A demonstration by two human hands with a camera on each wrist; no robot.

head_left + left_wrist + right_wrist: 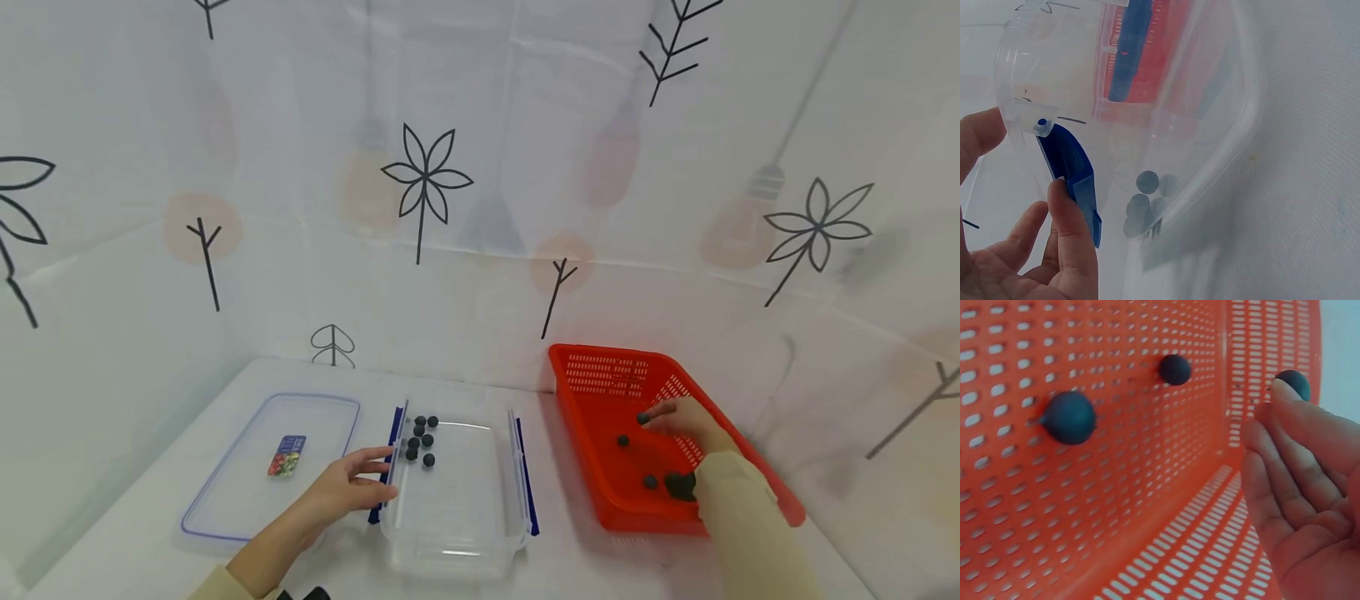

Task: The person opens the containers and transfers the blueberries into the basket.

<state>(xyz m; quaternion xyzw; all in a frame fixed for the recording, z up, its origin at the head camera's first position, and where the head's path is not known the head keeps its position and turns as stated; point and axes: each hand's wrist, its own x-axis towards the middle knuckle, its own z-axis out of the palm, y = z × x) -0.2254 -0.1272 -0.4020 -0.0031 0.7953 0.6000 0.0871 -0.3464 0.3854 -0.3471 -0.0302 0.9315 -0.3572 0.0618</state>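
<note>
My left hand point(351, 487) reaches to the left side of a clear plastic box point(457, 508), its fingers fairly straight. In the left wrist view the fingertips touch the rim and the blue latch point(1075, 169). Several dark balls point(419, 431) lie inside the box along its left wall. Over a red basket point(600, 492), my right hand point(686, 421) pinches one small dark ball point(1294, 382) between thumb and fingertips. Two more dark balls, a nearer one point(1070, 417) and a farther one point(1175, 369), rest on the basket's perforated floor.
A clear lid point(240, 492) with a blue edge and a colourful label point(287, 456) lies left of the box on the white table point(558, 550). A second blue latch point(527, 475) hangs on the box's right side. A patterned cloth point(480, 308) stands behind everything.
</note>
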